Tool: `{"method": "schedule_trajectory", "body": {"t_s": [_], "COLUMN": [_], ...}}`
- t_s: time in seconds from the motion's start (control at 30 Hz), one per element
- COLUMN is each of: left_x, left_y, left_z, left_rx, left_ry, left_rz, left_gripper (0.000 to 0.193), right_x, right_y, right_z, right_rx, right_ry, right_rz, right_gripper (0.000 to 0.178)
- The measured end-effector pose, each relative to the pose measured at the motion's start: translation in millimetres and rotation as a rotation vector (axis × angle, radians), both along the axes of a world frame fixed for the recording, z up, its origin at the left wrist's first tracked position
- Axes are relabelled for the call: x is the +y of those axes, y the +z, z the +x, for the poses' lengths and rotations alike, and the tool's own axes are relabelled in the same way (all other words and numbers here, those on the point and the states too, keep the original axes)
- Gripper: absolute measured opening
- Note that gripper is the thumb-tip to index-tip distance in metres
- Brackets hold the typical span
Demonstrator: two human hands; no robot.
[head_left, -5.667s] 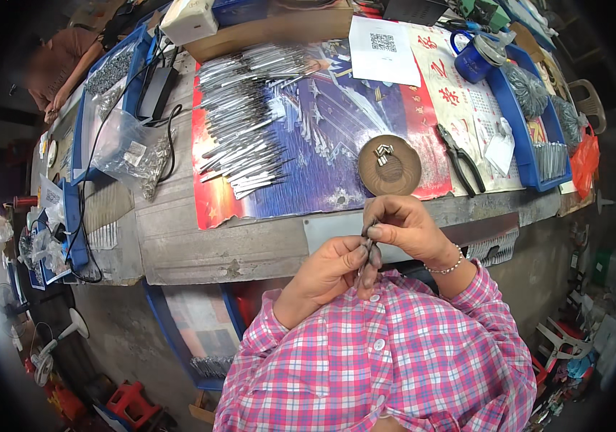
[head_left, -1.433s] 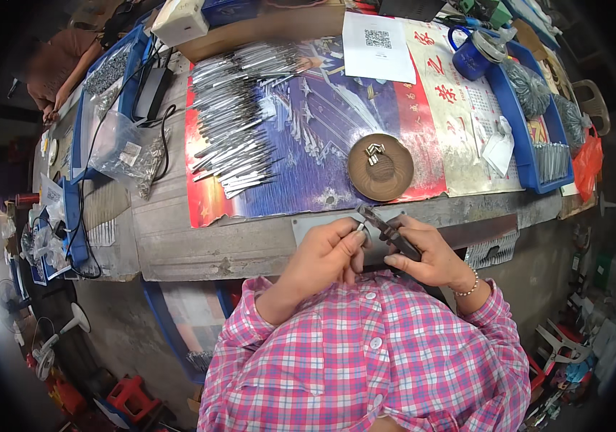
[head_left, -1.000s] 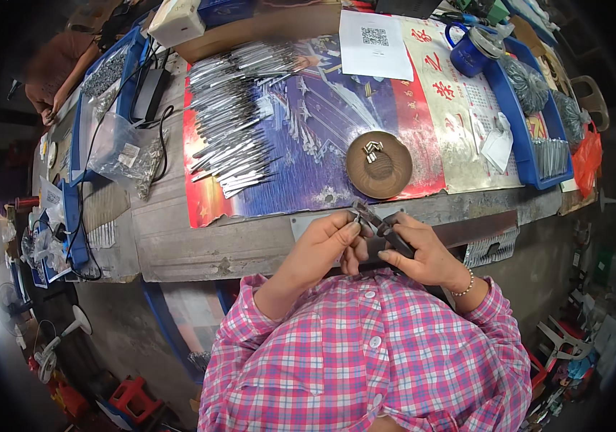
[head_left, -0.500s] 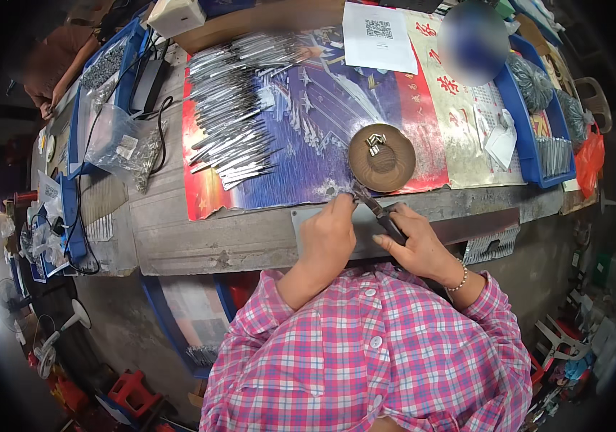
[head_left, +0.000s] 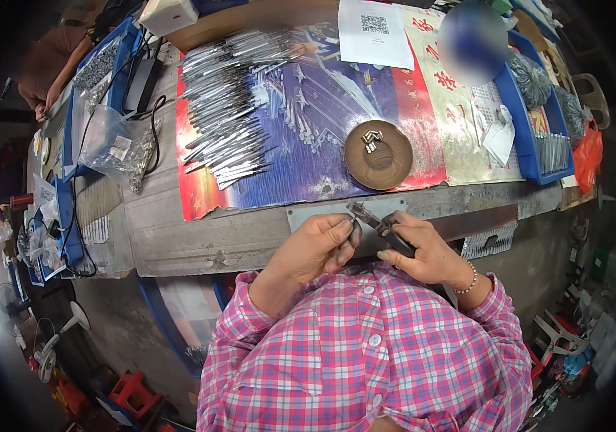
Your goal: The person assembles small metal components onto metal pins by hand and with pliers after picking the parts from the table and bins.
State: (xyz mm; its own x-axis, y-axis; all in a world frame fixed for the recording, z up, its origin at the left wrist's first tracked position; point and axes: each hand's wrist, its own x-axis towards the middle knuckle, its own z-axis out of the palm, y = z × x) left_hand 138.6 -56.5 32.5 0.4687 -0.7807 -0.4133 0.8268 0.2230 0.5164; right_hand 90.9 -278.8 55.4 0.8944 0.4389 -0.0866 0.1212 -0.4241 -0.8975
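Over the table's front edge, my right hand (head_left: 421, 248) is closed round the dark handles of a pair of pliers (head_left: 378, 225), whose jaws point up and to the left. Close beside those jaws my left hand (head_left: 322, 245) is closed, thumb and fingers pinched together. Whatever it grips is too small and covered to make out. Just beyond the pliers stands a round brown bowl (head_left: 358, 162) with several short silvery metal pieces (head_left: 371, 140) in it. Farther left lies a wide heap of thin metal rods (head_left: 225, 108), on a printed poster (head_left: 300, 169).
Blue trays stand at the right (head_left: 531, 155) and left (head_left: 122, 79). A clear plastic bag of small parts (head_left: 117, 147) and a black cable (head_left: 155, 137) lie at the left. A white sheet (head_left: 376, 50) lies at the back. Another person (head_left: 52, 68) sits far left.
My left hand has drawn back toward me and turned, its fingers now curled in. The pliers in my right hand have shifted slightly nearer to me.
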Motion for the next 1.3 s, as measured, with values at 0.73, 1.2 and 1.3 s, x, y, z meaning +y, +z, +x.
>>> {"method": "schedule_trajectory", "body": {"t_s": [0.73, 1.2, 1.3], "left_x": [-11, -14, -16], "left_y": [23, 30, 33], "left_z": [0, -10, -12], "left_rx": [-0.005, -0.465, -0.416], "left_ry": [0.224, 0.078, 0.042], "left_rz": [-0.079, 0.209, 0.173], "left_gripper": [0.026, 0.026, 0.027], "right_x": [-14, -104, -79], "right_y": [-9, -45, -28], "right_z": [3, 55, 53], "right_rx": [0.480, -0.358, -0.568], "right_ry": [-0.095, -0.570, -0.576], "right_rz": [0.528, -0.934, -0.970], "right_gripper": [0.023, 0.032, 0.033]}}
